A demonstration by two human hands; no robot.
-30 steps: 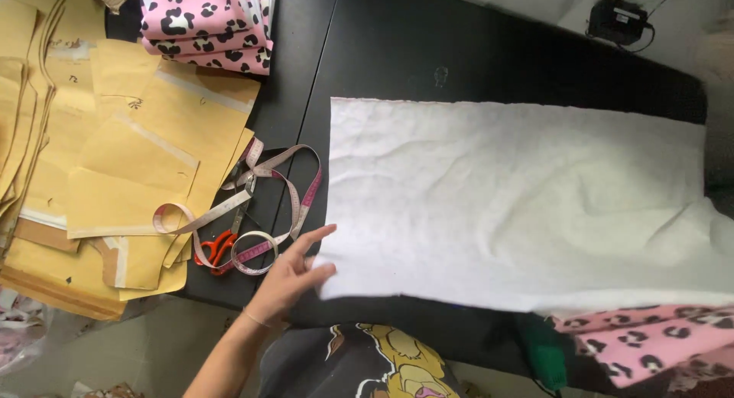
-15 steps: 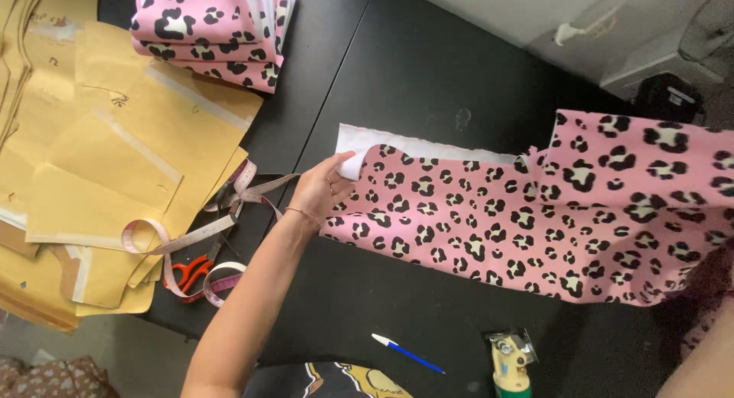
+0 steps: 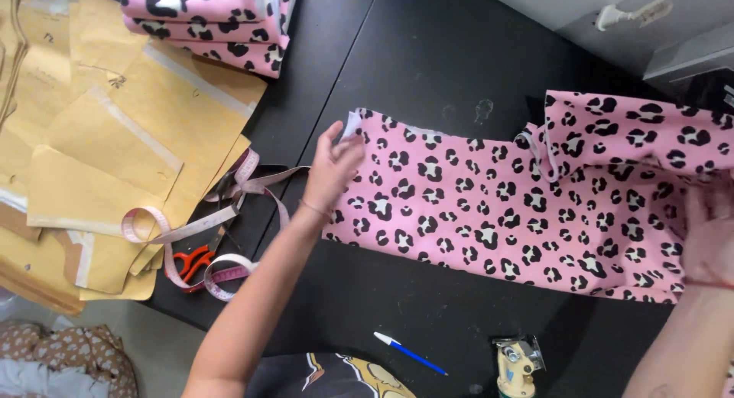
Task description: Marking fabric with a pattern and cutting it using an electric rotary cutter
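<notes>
A pink fabric with black leopard spots [image 3: 497,207] lies folded across the black table [image 3: 428,61]. My left hand [image 3: 332,165] pinches the fabric's upper left corner, where the white underside shows. My right hand [image 3: 707,230] rests flat on the fabric at its right end, near the frame's edge, with fingers spread on the cloth.
A stack of the same pink fabric [image 3: 206,19] sits at top left. Tan paper pattern pieces [image 3: 99,153] cover the left. A measuring tape [image 3: 222,214] and red scissors [image 3: 191,262] lie beside them. A blue pen [image 3: 409,352] and a small cutting tool [image 3: 516,363] are near the front edge.
The fabric went from a spread white-side-up sheet to a folded pink strip. My left hand moved up from the table's front to the fabric's left corner and pulled it slightly left.
</notes>
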